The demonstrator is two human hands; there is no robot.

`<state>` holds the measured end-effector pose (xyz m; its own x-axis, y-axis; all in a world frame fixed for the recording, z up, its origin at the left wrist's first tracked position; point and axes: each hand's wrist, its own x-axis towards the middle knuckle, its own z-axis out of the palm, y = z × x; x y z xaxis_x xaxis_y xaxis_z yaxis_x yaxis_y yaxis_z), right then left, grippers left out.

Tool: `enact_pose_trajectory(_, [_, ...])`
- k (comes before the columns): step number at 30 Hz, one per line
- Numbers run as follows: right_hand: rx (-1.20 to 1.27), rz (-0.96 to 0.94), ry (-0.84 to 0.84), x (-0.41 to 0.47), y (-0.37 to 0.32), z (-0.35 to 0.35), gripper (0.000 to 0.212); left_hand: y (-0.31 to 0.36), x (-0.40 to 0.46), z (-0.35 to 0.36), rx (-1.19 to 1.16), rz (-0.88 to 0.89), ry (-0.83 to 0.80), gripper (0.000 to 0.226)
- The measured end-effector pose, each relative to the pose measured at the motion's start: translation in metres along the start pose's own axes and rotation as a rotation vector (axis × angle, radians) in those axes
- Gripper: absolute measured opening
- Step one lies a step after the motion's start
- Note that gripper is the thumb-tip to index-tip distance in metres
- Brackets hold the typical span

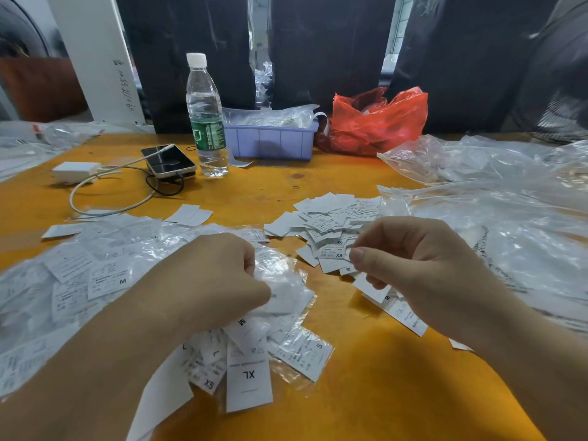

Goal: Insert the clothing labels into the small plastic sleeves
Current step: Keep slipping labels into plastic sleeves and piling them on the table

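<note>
We see white labels [331, 224] printed with size letters, M, XS, XL, lying loose on the orange table [366, 377]. At far left, filled sleeves [73, 268] spread in a glossy heap. Our left hand [210, 281] curls its grip around a clear sleeve [286, 291], above a small pile with an XL label [249, 377] on top. Our right hand [410, 265] pinches a label [370, 289] between thumb and fingers, just beside the loose pile in the middle.

Behind, from the left: a white charger [74, 171] with its cable, a phone [168, 161], a water bottle [206, 119], a lilac bin [270, 138], a red bag [378, 122]. Crumpled clear plastic [496, 198] covers the right side. Bare table shows between the hands and along the near edge at right.
</note>
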<state>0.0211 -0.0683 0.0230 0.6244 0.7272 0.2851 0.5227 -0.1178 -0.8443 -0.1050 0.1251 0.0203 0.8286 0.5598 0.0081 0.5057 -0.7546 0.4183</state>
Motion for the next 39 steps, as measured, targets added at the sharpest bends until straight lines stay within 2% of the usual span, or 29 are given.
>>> enact_pose_trajectory(7, [-0.403, 0.068, 0.006, 0.002, 0.011, -0.003, 0.005, -0.001, 0.001, -0.002, 0.198, -0.053, 0.244, 0.019])
enact_pose_trajectory(10, [-0.646, 0.122, -0.072, 0.003, 0.016, -0.001, 0.022, 0.007, -0.001, 0.006, 0.194, 0.001, 0.353, 0.017])
enact_pose_trajectory(13, [-0.734, 0.213, -0.129, 0.002, 0.016, 0.002, 0.04, 0.024, -0.007, 0.025, 0.141, 0.148, 0.358, 0.014])
enact_pose_trajectory(17, [-0.772, 0.208, -0.097, 0.002, 0.014, 0.001, 0.051, 0.039, -0.012, 0.047, 0.093, 0.322, 0.271, 0.018])
enact_pose_trajectory(19, [-0.803, 0.203, -0.074, 0.002, 0.015, 0.0, 0.046, 0.04, -0.012, 0.051, 0.092, 0.367, 0.248, 0.019])
enact_pose_trajectory(22, [-0.809, 0.166, -0.033, 0.003, 0.017, 0.0, 0.02, 0.036, -0.012, 0.049, 0.05, 0.381, 0.221, 0.016])
enact_pose_trajectory(24, [-0.792, 0.123, 0.007, 0.004, 0.016, 0.0, 0.008, 0.034, -0.013, 0.046, -0.009, 0.367, 0.195, 0.015])
enact_pose_trajectory(27, [-0.704, 0.01, 0.054, 0.002, 0.014, 0.002, 0.011, 0.033, -0.012, 0.044, -0.11, 0.366, 0.15, 0.017])
enact_pose_trajectory(30, [-0.413, -0.102, 0.06, -0.003, 0.006, 0.004, 0.011, 0.036, -0.013, 0.047, -0.221, 0.388, 0.113, 0.024])
enact_pose_trajectory(33, [-0.043, -0.075, -0.043, -0.002, 0.0, 0.002, 0.012, 0.039, -0.014, 0.047, -0.359, 0.411, 0.102, 0.02])
enact_pose_trajectory(35, [0.12, -0.023, -0.049, 0.001, -0.001, -0.001, 0.008, 0.039, -0.012, 0.045, -0.458, 0.434, 0.04, 0.032])
enact_pose_trajectory(37, [0.162, -0.006, -0.026, 0.003, -0.001, -0.005, 0.007, 0.039, -0.011, 0.043, -0.534, 0.473, -0.056, 0.037])
enact_pose_trajectory(39, [0.133, -0.03, -0.004, 0.004, -0.001, -0.008, 0.009, 0.04, -0.011, 0.041, -0.589, 0.484, -0.111, 0.03])
